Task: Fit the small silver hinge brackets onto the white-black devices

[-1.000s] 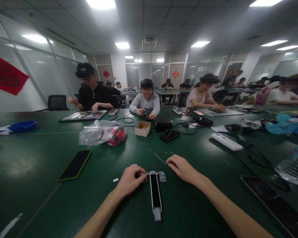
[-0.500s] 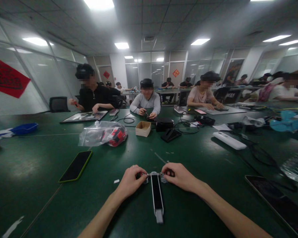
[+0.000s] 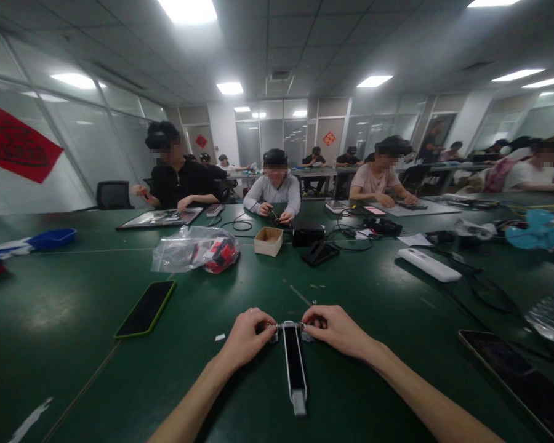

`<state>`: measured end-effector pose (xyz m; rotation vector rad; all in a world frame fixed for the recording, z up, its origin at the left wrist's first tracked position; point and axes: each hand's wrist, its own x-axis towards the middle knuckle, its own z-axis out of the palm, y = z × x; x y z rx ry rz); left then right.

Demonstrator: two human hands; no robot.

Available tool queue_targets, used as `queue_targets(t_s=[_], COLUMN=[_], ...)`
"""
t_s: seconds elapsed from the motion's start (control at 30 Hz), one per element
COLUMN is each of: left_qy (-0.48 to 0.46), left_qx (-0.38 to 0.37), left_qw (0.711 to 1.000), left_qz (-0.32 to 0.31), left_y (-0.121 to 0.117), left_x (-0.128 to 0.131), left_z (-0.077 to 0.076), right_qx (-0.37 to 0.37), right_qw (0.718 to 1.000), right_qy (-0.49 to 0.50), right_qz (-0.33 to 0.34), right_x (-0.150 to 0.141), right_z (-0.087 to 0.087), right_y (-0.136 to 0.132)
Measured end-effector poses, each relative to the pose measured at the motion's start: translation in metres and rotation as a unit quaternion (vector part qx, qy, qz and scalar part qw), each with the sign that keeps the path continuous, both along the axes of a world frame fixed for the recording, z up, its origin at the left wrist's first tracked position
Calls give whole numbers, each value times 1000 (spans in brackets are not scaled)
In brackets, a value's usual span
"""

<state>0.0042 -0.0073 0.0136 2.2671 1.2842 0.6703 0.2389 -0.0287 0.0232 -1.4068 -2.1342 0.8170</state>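
Note:
On the green table in front of me lies a long narrow part (image 3: 294, 363) with a black face and a pale metal frame. Small metal fittings (image 3: 288, 325) stick out sideways at its far end. My left hand (image 3: 248, 335) pinches the left-hand fitting between thumb and fingers. On the other side, my right hand (image 3: 335, 329) pinches the right-hand fitting the same way. The fingers partly hide both fittings. Just beyond my right fingertips lies a tiny ring-like piece (image 3: 314, 303).
A green-cased phone (image 3: 145, 309) lies to the left, another phone (image 3: 512, 381) to the right. Farther off are a plastic bag (image 3: 196, 249) with red items, a small open box (image 3: 268, 241), a black stand (image 3: 320, 253) and a white device (image 3: 429, 264). Co-workers sit opposite.
The view has shifted slightly, so the whole scene sits a little farther right. Both hands keep their pinch at the part's far end, with only slight finger movement.

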Motion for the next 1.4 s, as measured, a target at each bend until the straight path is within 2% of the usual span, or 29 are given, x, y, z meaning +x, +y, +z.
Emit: queue_targets(t_s=[0.33,0.63,1.0,1.2,1.4], left_qy=[-1,2,-4,-3,-1], left_qx=[-4,2,5,7,5], left_qw=[1000,1000,1000,1000,1000], left_qz=[1,-6,-16,-15,-10], left_y=[-2,0,0,-1,-1], left_x=[1,0,0,0,0], left_z=[3,-1,-3,-1,0], right_qx=[27,46,68,63,53], right_qw=[999,998,996,997,998], right_qy=[-18,-26,-54,-36,-21], right_qz=[7,24,32,23,16], right_x=[1,4,5,5,4], right_z=[5,-5,-6,-12,-9], right_y=[-3,3,4,6,4])
